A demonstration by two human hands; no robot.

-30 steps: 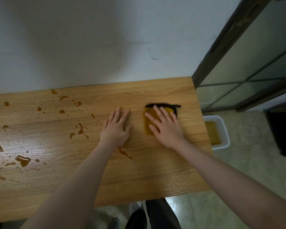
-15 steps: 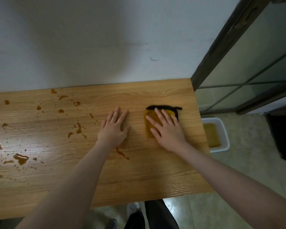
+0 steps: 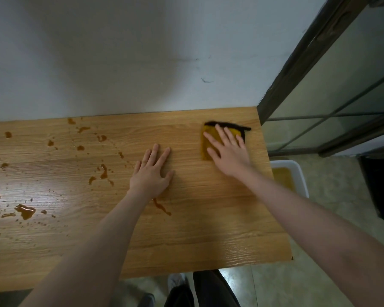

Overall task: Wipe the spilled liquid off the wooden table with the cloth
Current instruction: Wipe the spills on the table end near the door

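A yellow cloth point(image 3: 205, 145) with a black edge lies flat near the far right corner of the wooden table point(image 3: 208, 229). My right hand point(image 3: 230, 151) presses on it with straight, spread fingers and covers most of it. My left hand point(image 3: 152, 173) rests flat on bare wood at the table's middle, apart from the cloth. Brown spilled liquid point(image 3: 24, 211) lies in puddles and drops over the left half of the table. One streak point(image 3: 162, 207) sits just below my left wrist.
A white wall runs along the table's far edge. Right of the table stands a dark-framed glass door point(image 3: 333, 89). A white tub point(image 3: 293, 176) holding brownish liquid sits on the floor by the table's right edge. My legs show below the near edge.
My right hand has slid the cloth away from me and to the right, toward the far right corner. My left hand has stayed flat in about the same place.
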